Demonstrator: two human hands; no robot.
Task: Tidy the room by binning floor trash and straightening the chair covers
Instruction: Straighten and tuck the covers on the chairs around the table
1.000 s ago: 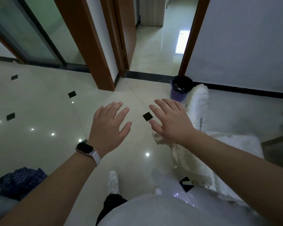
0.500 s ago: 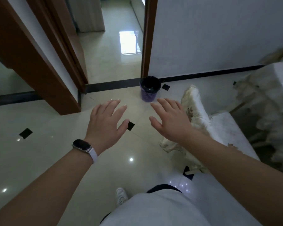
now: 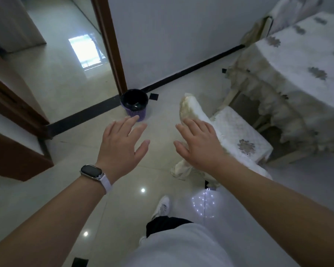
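Observation:
A chair with a white and cream cover (image 3: 237, 130) stands right of centre, its back toward me and its seat pushed toward a table. My right hand (image 3: 200, 144) hovers in front of the chair back with fingers spread and holds nothing. My left hand (image 3: 121, 145), with a watch on the wrist, is spread in the air over the floor, also empty. A purple bin with a black liner (image 3: 135, 105) stands on the floor by the door frame, just beyond my left fingertips in the view.
A table with a white flowered cloth (image 3: 305, 60) fills the right side. A second covered chair (image 3: 295, 8) shows at the top right. A brown door frame (image 3: 112, 45) and a doorway lie ahead on the left. The pale tiled floor (image 3: 69, 170) is glossy.
The view has swung right, bringing the table and the chair seat into sight. Both hands stay spread and empty, and the bin now appears closer to my left fingertips.

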